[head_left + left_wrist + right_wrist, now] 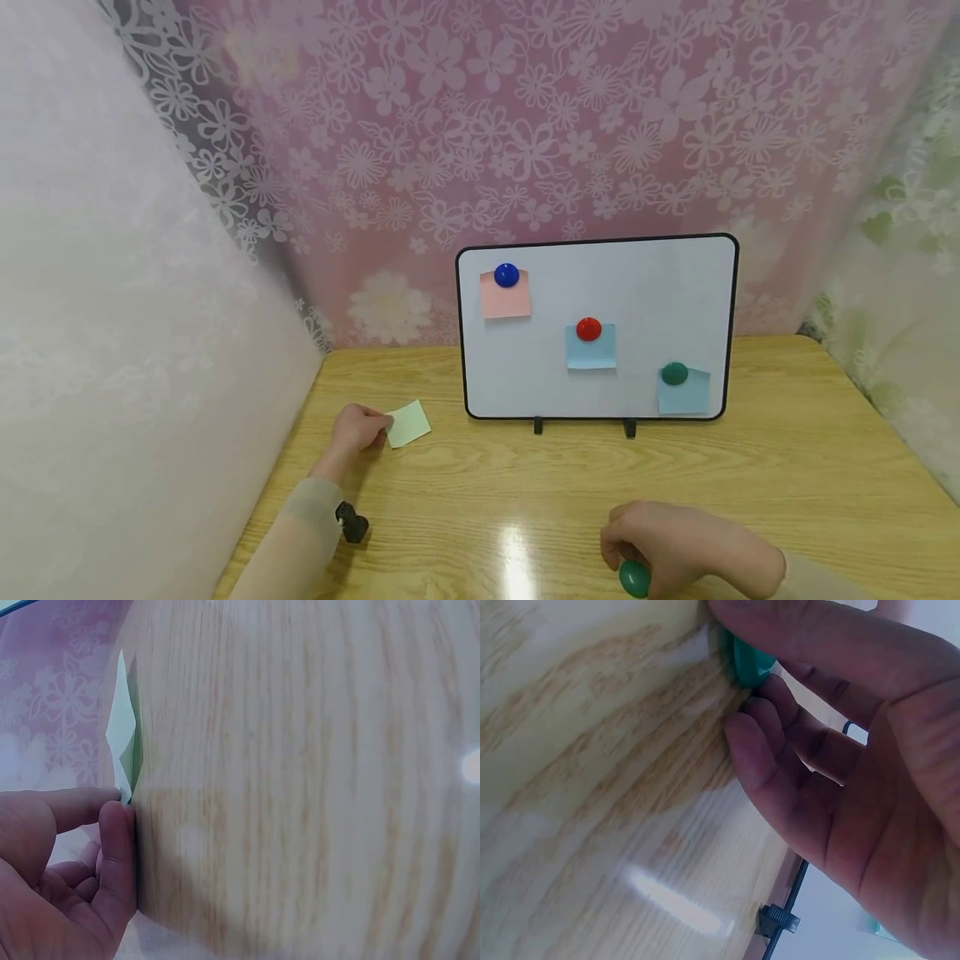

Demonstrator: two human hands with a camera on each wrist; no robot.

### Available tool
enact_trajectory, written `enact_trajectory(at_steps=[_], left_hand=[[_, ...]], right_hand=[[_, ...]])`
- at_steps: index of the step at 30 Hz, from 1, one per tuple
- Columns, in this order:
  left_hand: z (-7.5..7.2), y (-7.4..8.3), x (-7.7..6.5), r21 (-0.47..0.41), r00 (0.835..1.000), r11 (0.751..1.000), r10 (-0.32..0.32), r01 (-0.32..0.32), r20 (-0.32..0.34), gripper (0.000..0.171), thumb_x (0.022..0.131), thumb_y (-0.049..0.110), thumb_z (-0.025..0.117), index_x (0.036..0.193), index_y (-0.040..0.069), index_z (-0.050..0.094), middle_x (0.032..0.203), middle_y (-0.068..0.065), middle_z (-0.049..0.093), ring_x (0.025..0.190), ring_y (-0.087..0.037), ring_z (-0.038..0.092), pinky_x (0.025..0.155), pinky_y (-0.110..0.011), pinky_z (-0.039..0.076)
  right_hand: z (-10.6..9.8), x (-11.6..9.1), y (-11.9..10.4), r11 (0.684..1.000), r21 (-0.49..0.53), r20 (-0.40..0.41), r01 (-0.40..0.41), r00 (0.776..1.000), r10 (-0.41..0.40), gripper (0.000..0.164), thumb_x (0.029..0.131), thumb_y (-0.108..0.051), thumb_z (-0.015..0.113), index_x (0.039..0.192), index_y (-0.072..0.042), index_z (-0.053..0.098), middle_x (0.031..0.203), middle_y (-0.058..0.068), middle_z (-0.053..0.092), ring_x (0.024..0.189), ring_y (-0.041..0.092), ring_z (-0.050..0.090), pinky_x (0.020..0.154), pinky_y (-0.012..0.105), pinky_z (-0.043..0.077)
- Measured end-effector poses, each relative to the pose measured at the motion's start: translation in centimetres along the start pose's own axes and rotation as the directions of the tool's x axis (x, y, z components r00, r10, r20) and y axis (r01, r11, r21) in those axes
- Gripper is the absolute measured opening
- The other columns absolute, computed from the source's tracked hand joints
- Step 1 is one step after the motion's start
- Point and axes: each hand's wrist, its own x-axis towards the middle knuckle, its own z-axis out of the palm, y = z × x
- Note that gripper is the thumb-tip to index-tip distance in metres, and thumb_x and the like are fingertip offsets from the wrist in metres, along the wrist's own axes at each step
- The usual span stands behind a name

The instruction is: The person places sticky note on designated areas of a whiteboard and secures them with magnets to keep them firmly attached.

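Note:
My left hand (358, 429) pinches one corner of a pale green sticky note (408, 423) between thumb and forefinger, at the left of the table. In the left wrist view the note (122, 727) is seen nearly edge-on, slightly bent, close over the wood. At the front right, my right hand (667, 542) has its thumb and fingers curled round a round green magnet (634, 578). The right wrist view shows this magnet (751, 664) between thumb and fingertips, right at the tabletop, partly hidden by the thumb.
A whiteboard (540, 383) stands at the back on black feet (630, 428). On it, a blue magnet (506, 275) holds a pink note (506, 302), a red magnet (588, 329) a blue note (591, 353), and a green magnet (674, 373) another blue note (686, 398). Flowered curtains surround the wooden table (480, 492).

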Motion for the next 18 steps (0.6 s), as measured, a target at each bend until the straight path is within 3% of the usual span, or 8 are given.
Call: enact_trajectory(at_steps=[9, 18], left_hand=[[-0.09, -0.05, -0.23, 0.048, 1.000, 0.999, 0.019, -0.019, 0.002, 0.022, 0.098, 0.015, 0.075, 0.099, -0.007, 0.078, 0.066, -0.004, 0.069, 0.060, -0.015, 0.064, 0.061, -0.026, 0.052], [-0.19, 0.02, -0.25, 0.055, 1.000, 0.998, 0.020, -0.021, 0.005, 0.022, 0.098, 0.016, 0.075, 0.097, -0.006, 0.079, 0.065, -0.003, 0.069, 0.061, -0.014, 0.064, 0.061, -0.025, 0.050]], right_hand=[[-0.13, 0.23, -0.09, 1.000, -0.001, 0.001, -0.004, 1.000, 0.004, 0.035, 0.079, -0.005, 0.093, 0.095, -0.026, 0.070, 0.085, -0.019, 0.055, 0.069, -0.008, 0.045, 0.060, 0.016, 0.047], [-0.52, 0.48, -0.18, 0.999, -0.018, 0.040, -0.041, 0.998, 0.041, 0.036, 0.075, -0.012, 0.097, 0.091, -0.027, 0.069, 0.083, -0.021, 0.054, 0.070, -0.007, 0.046, 0.060, 0.016, 0.046]])
